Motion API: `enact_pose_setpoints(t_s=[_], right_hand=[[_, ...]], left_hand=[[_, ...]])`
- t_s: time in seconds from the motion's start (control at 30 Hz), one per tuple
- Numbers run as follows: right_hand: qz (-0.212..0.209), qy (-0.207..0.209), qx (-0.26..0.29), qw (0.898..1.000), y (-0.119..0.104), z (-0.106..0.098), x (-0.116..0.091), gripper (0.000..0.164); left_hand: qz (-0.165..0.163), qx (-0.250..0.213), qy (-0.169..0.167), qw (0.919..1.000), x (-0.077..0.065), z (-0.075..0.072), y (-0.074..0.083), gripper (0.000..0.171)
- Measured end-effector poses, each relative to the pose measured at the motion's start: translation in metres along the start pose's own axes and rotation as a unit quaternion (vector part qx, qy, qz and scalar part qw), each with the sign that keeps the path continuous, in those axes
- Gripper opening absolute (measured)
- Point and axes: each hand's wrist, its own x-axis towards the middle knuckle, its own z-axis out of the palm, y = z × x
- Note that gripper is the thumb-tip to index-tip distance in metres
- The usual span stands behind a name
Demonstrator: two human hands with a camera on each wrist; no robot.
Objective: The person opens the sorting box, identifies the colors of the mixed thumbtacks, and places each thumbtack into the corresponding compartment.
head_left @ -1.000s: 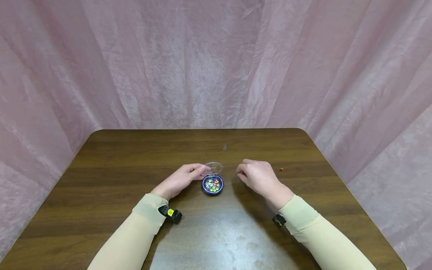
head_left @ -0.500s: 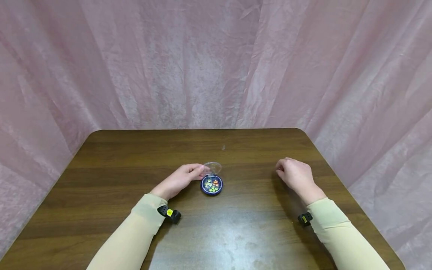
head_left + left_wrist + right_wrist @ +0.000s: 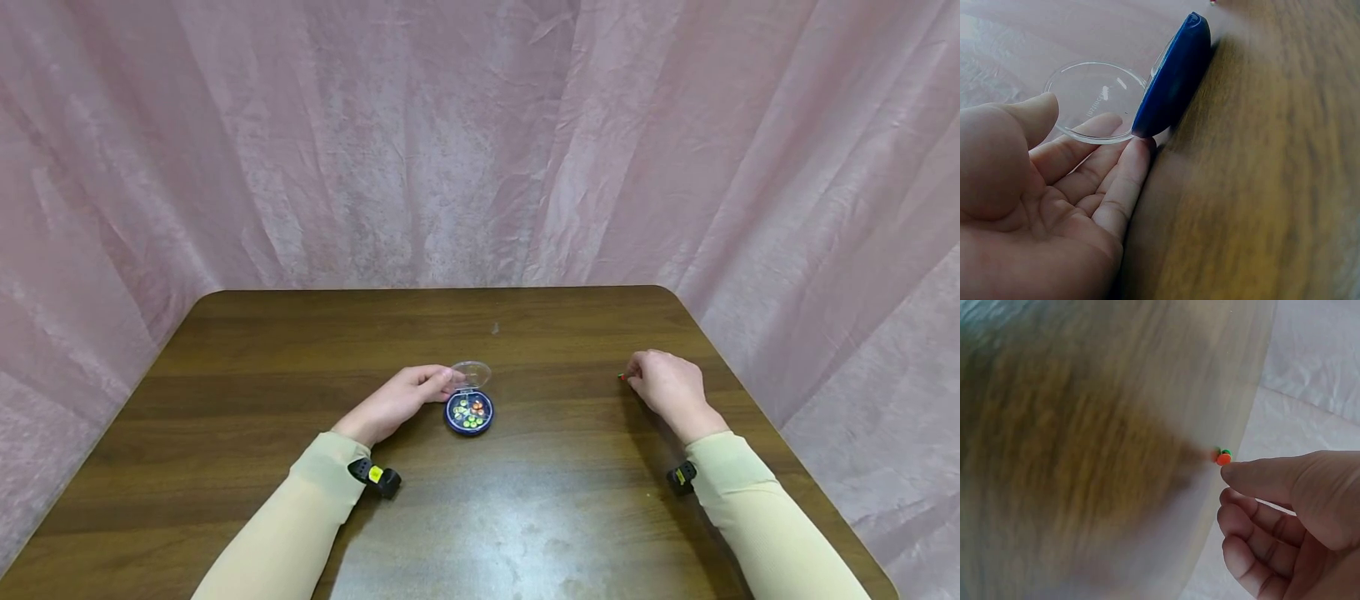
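Observation:
In the head view a round dark-blue case stands open on the table, with small green and orange round pieces in its compartments. Its clear lid is tipped up at the back. My left hand holds this lid at its edge, thumb in front and fingers behind. On the right, my right hand is low over the table with its fingers curled. Its thumb tip is right at a tiny orange-and-green piece; whether the fingers pinch the piece I cannot tell.
The brown wooden table has rounded far corners and a glossy glare near the front. Pink curtains hang behind and at both sides. A black camera strap sits on the left wrist, another on the right.
My right hand has moved away from near the case, rightward to the tiny orange-and-green piece, which it covered half a second ago. My left hand stays at the lid.

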Motion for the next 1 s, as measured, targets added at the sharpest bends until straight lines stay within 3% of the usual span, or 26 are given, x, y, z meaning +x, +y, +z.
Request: enact_pose_setpoints(t_s=[0.23, 0.8, 1.0], right_hand=[[-0.018, 0.006, -0.001, 1.0, -0.003, 0.005, 0.005, 0.007], [-0.036, -0.033, 0.015, 0.999, -0.012, 0.0, 0.006, 0.007], [-0.057, -0.024, 0.021, 0.998, -0.016, 0.001, 0.007, 0.008]], left_hand=[[0.002, -0.003, 0.0, 1.0, 0.0, 0.0, -0.001, 0.046], [0.001, -0.001, 0.0, 1.0, 0.001, -0.001, 0.002, 0.042], [0.0, 0.0, 0.004, 1.0, 0.001, 0.0, 0.001, 0.043]])
